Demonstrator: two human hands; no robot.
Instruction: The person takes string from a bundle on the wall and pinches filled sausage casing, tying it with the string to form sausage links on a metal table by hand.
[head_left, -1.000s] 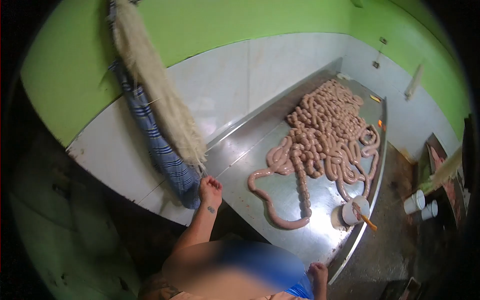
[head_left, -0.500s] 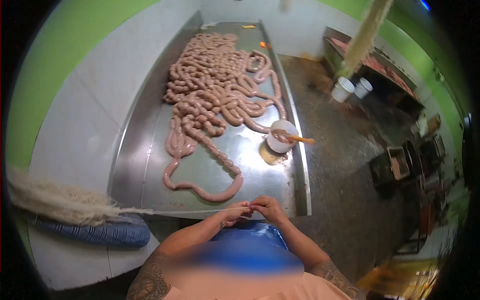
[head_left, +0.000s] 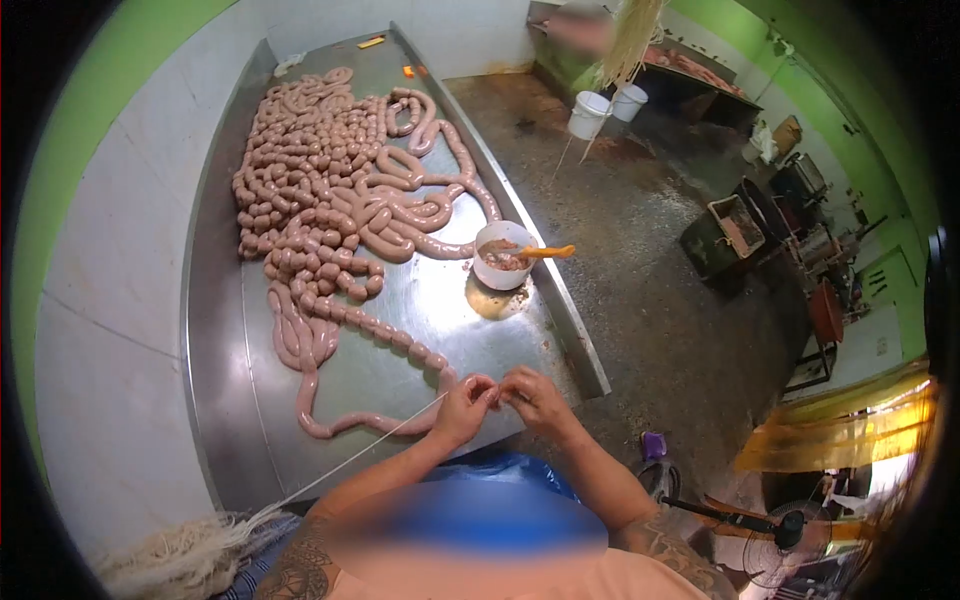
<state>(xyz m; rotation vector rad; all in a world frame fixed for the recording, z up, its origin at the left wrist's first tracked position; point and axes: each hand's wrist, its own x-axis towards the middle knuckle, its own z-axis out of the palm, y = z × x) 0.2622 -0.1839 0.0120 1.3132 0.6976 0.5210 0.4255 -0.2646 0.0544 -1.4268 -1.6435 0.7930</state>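
A white wall (head_left: 110, 250) with green paint above runs beside a metal table (head_left: 490, 345), its surface wet and shining. On it, the sausage (head_left: 310, 170) lies heaped towards the far end, pinkish-brown and glossy, pinched into short, plump links. Smoother, thicker lengths loop beside the heap, and one curves towards the near edge, reaching the left hand (head_left: 466, 408). That hand is closed on a pale string (head_left: 360, 452), which slants down to a shaggy bundle of fibres (head_left: 180, 560). The right hand (head_left: 533, 400) meets it with fingers bent inwards; whether they grip anything, I cannot tell. Near the table's right edge, a white tub (head_left: 500, 279) holds some reddish-brown, probably meaty mixture and a tool with an orange handle (head_left: 550, 252). Two white buckets (head_left: 590, 115) stand on the floor beyond, contents unclear.
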